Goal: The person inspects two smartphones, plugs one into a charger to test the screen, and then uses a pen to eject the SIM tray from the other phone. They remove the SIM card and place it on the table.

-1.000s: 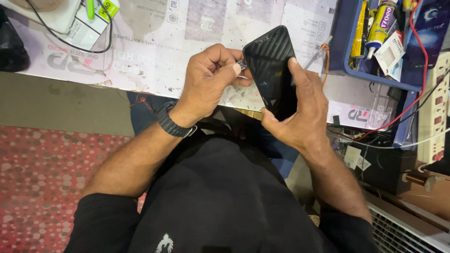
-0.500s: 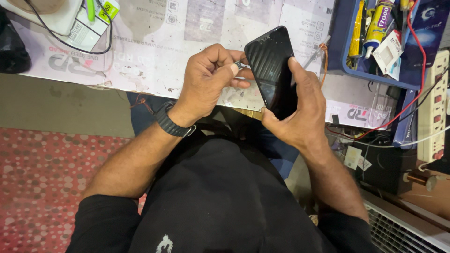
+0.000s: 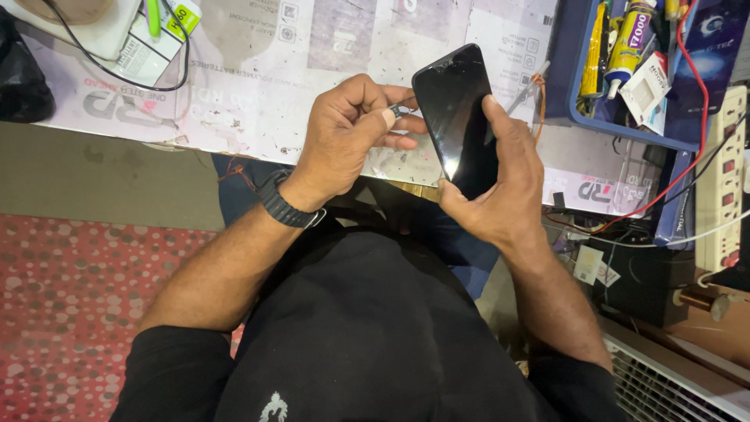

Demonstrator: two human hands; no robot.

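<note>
My right hand (image 3: 500, 191) grips a black smartphone (image 3: 455, 109) from below and the side, its dark glossy screen facing up and tilted. My left hand (image 3: 344, 137) is closed beside the phone's left edge, its thumb and forefinger pinching a small dark piece (image 3: 396, 112) against that edge. A black watch (image 3: 283, 205) sits on my left wrist. Both hands hover over the front edge of a workbench covered with printed paper sheets (image 3: 258, 70).
A blue tray (image 3: 582, 101) at the right holds glue tubes and small packets. A white power strip (image 3: 723, 180) with red and white wires lies further right. A black cable and white box (image 3: 117, 39) sit at top left. Red dotted flooring (image 3: 70, 312) is below left.
The phone has turned in my right hand: its textured back showed before, now the glossy screen faces up. My left hand stays pinched at its edge.
</note>
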